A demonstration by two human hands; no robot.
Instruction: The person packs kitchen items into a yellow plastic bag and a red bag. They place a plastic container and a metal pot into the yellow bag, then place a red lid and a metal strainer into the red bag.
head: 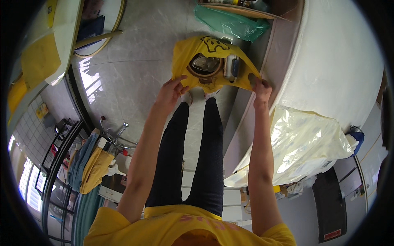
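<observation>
A yellow plastic bag (187, 46) with a printed cartoon face hangs spread open before my feet. My left hand (172, 90) pinches its near left edge, and my right hand (261, 89) grips its right edge. Inside the bag lies a round brown-rimmed container (205, 73) with clear, shiny items in it. Beside that, on the right, stands a clear container with a dark blue part (231, 68). The lower part of the bag's contents is hidden.
A green plastic bag (231, 23) lies beyond, next to a cardboard box (246, 9). On my right is a white mattress (332, 61) bearing a shiny plastic-wrapped package (307, 144). A round mirror (101, 27) stands at upper left; clothes (95, 163) hang at lower left.
</observation>
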